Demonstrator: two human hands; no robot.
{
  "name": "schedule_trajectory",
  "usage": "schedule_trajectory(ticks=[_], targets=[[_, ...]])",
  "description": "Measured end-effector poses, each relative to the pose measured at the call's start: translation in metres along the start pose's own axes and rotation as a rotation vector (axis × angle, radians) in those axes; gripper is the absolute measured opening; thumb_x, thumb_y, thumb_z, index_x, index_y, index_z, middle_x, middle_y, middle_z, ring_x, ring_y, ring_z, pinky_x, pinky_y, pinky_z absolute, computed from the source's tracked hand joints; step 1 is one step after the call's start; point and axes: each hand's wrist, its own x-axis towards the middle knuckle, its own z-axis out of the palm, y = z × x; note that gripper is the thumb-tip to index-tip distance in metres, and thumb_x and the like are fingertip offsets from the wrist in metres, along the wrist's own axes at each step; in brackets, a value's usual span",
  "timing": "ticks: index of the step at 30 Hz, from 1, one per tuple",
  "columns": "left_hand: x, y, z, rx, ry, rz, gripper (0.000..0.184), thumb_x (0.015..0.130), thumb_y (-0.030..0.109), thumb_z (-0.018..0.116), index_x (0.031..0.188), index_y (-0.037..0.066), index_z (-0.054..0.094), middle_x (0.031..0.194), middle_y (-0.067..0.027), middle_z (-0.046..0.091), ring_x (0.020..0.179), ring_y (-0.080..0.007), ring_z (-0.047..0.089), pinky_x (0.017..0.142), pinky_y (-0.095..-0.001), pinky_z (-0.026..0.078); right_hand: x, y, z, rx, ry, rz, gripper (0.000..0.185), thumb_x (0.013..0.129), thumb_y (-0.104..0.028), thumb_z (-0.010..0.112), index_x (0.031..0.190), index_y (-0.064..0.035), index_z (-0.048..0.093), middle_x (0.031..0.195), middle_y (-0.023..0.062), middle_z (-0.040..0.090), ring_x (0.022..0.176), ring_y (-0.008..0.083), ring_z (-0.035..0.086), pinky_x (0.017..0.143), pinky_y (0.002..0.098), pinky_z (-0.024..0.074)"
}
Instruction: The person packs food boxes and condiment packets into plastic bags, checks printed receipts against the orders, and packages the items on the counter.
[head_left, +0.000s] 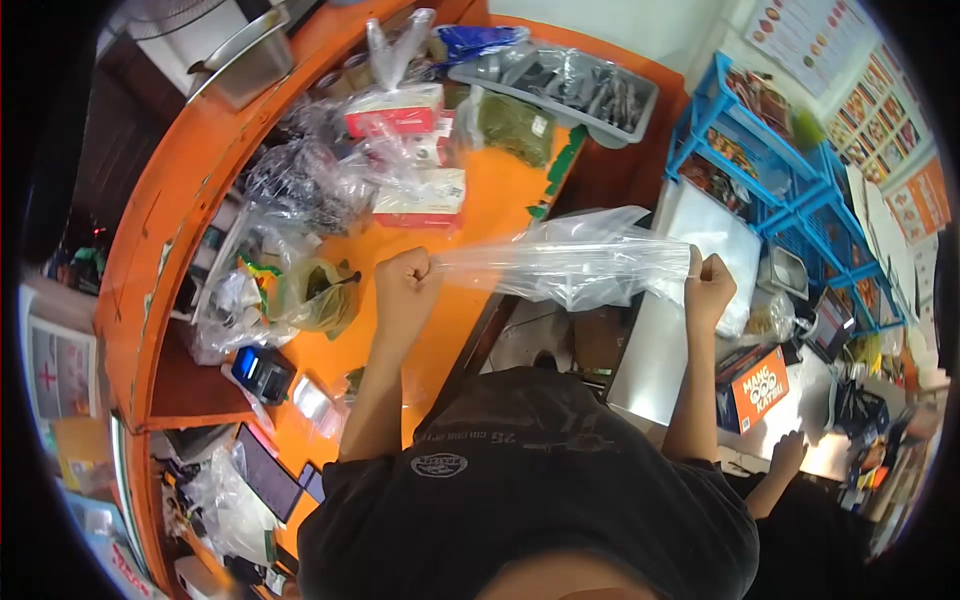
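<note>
A clear plastic bag point(580, 265) is stretched taut in the air between my two fists, its loose folds hanging below and standing up behind. My left hand point(408, 282) grips one end, above the orange counter point(480, 200). The other end is pinched in my right hand point(708, 285), close to a stack of clear plastic sheets or bags point(715, 240) on the metal surface. Fingers of both hands are curled closed. Nearest my left hand on the counter is a red and white box point(425, 198).
Bundled plastic bags point(310, 180) and a tied yellowish bag point(318, 297) crowd the counter's left. A grey cutlery tray point(570, 85) lies at the back. Blue shelves point(765, 170) stand right. Below them is a printed box point(755, 385). Another person's hand point(788, 452) shows at lower right.
</note>
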Motion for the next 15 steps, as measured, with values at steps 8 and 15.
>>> schedule_trajectory(ticks=[8,15], targets=[[-0.035,-0.033,0.006,-1.163,0.366,-0.693,0.005,0.084,0.006,0.054,0.087,0.004,0.050,0.087,-0.0042,0.056,0.078,-0.0103,0.056,0.065,-0.0267,0.048,-0.005,-0.019,0.051,1.381,-0.738,0.749,0.021,0.090,-0.018,0.052,0.104,-0.0025,0.054,0.093,0.0090,0.062,0.071,0.0156,0.061,0.066,0.0299,0.0525],[-0.123,-0.071,-0.049,-1.539,-0.178,-0.828,0.028,0.087,0.024,0.044,0.094,0.001,0.058,0.073,-0.0130,0.062,0.073,-0.0247,0.063,0.072,-0.0354,0.051,0.015,-0.009,0.069,1.291,-1.666,0.599,0.021,0.081,-0.025,0.059,0.079,-0.0046,0.053,0.071,0.0095,0.058,0.058,0.0227,0.056,0.053,0.0344,0.0468]])
